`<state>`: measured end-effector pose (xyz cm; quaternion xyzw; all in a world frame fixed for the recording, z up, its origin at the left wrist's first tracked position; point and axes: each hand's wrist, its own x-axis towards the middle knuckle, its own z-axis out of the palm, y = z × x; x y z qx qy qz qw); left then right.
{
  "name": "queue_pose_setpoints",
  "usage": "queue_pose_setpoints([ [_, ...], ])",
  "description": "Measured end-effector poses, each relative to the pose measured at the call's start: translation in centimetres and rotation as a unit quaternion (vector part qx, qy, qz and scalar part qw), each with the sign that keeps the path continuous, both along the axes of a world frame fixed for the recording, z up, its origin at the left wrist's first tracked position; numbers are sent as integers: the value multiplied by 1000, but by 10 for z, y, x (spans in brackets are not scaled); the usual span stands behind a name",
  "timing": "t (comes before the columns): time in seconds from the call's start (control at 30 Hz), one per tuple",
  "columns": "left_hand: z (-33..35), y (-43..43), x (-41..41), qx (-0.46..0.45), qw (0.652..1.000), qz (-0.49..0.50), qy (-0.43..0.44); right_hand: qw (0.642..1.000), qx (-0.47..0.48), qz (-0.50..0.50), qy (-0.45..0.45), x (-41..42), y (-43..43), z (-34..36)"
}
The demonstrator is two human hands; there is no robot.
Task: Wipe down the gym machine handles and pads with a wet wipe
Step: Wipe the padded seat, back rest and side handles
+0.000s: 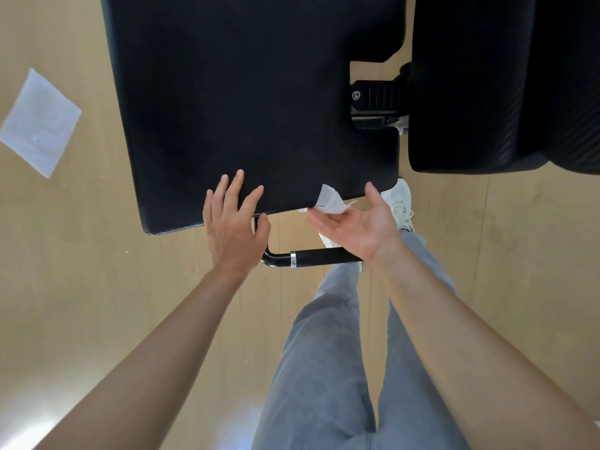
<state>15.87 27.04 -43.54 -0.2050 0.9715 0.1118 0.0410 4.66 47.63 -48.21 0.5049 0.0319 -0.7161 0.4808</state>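
Hands both at near edge of the black pad [253,102]: left hand [233,222] lies flat on it, fingers straight and spread; right hand [357,228] is palm-up, fingers extended, thumb lifted apart. Crumpled white wet wipe [331,201] rests on the right fingertips, touching the pad edge. Black-gripped handle [321,256] sits just below, between the wrists
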Motion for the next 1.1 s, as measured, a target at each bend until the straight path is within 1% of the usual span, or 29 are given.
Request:
queue_pose_setpoints([
  [0.07,4,4,2,32,999,37,16,1000,-18,25,2,5,-15,4],
  [0.13,11,7,5,69,991,103,48,998,-38,56,4,11,-31,9],
  [0.2,18,13,7,110,976,174,68,995,-59,85,13,16,-43,14],
  [0.27,27,17,8,164,951,258,46,992,-60,106,28,17,-49,19],
  [0.33,32,20,6,220,906,362,-6,990,-47,128,48,15,-50,23],
  [0.4,35,23,0,284,848,443,-58,980,-27,169,101,14,-49,24],
  [0.43,34,24,-5,331,809,480,-72,972,-14,196,128,14,-49,25],
  [0.47,32,26,-10,382,763,516,-79,964,1,220,147,14,-50,25],
  [0.5,30,27,-15,431,714,546,-84,959,14,238,154,14,-51,24],
  [0.53,27,27,-20,468,675,563,-86,957,29,248,150,14,-52,24],
  [0.6,20,26,-26,512,621,587,-84,956,60,254,137,13,-55,24],
  [0.67,14,25,-28,536,573,616,-77,954,88,256,125,11,-57,23],
  [0.83,10,24,-30,575,480,659,-67,948,185,245,84,6,-51,17],
  [0.93,15,20,-31,591,416,690,-45,945,202,245,77,2,-45,15],
  [0.97,17,18,-31,596,400,696,-37,944,203,247,77,1,-46,15],
  [1.03,22,14,-31,597,379,707,-24,943,210,248,74,3,-53,14],
  [1.1,25,6,-28,588,367,721,-4,940,223,248,70,8,-64,15],
])
